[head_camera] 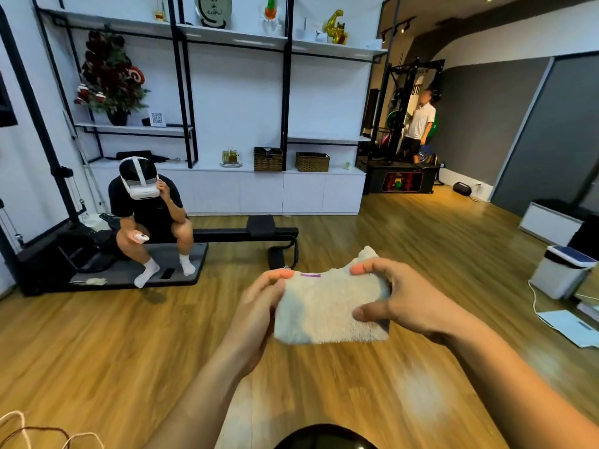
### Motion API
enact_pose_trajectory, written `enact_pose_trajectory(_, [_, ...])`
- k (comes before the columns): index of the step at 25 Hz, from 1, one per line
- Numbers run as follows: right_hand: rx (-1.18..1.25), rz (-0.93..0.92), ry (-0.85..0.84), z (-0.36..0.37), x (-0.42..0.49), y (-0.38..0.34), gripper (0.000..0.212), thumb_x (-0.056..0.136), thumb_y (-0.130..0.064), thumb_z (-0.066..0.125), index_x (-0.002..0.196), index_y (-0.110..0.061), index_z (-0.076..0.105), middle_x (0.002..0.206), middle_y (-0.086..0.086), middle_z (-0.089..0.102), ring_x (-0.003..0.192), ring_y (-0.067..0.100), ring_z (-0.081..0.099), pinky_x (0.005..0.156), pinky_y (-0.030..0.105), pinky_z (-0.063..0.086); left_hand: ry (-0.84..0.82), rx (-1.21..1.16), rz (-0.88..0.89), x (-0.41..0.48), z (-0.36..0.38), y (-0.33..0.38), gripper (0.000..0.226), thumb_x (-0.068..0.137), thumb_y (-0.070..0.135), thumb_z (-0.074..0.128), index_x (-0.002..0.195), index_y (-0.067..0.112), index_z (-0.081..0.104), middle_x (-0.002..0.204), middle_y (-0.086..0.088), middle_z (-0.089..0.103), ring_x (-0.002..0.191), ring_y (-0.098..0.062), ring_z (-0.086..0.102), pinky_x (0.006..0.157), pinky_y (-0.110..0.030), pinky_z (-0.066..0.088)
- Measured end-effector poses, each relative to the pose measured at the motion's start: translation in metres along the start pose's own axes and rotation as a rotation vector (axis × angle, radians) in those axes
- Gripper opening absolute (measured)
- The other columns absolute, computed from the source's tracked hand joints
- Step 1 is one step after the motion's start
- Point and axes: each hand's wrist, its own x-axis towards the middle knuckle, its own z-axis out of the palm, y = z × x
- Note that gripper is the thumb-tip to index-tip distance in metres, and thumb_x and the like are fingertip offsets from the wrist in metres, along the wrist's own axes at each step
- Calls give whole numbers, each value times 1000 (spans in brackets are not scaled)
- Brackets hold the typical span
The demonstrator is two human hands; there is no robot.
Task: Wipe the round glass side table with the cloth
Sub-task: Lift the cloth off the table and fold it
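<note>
**Cloth in both grips, glass surface not yet met**

Cloth (324, 314): pale, fluffy, folded into a thick pad. It is held in the air between the two grips, above the wooden floor (113, 351). A small purple tag (310, 275) sits at its far edge, between the two sets of fingertips.

Left grip (259, 306): fingers curled round the cloth's left edge, with the tips over the top.

Right grip (398, 299): pinching the right edge, thumb on the near face and fingers over the far edge.

Round glass side table: not positively identified. A dark curved shape (324, 437) lies below and nearer than both grips. It may be the rim; cannot tell.

Step in hand (judgement): readying the pad before contact.
- Keep the fold flat, with one clean face turned down.
- A loose corner stands up just beyond the right grip's fingertips; tuck it in so it does not trail.
- Pass the pad to one grip with the palm spread behind it, so that pressure is even.
- On the glass, use overlapping strokes from centre to rim, light and steady.
- Steady the rim with the free grip, as a side table may shift.

A seated person (146, 215) wearing a headset is well beyond the left grip.
</note>
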Motion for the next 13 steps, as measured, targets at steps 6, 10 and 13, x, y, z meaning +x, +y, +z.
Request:
enact_pose_trajectory(6, [-270,6,81,6,-26,42,51,64,-29,81,111,-36,64,112,-14,57,96,8,55,71,25,46,-404,838,155,4,16,-27,49,72,33,82,112,44,56,112,28,53,103,2,55,73,-13,50])
enact_pose_trajectory(10, [-288,114,112,19,-70,92,35,64,-36,77,98,-33,68,97,-10,63,87,10,59,74,29,48,-390,941,208,2,48,-68,30,72,32,82,93,34,62,94,20,57,85,0,56,62,-15,43])
enact_pose_trajectory(13, [-226,209,175,29,-113,134,35,62,-42,72,93,-29,67,118,-9,56,115,8,52,93,29,42,-523,919,129,-8,72,-101,33,70,37,81,98,24,68,95,11,64,93,-12,55,75,-32,48])
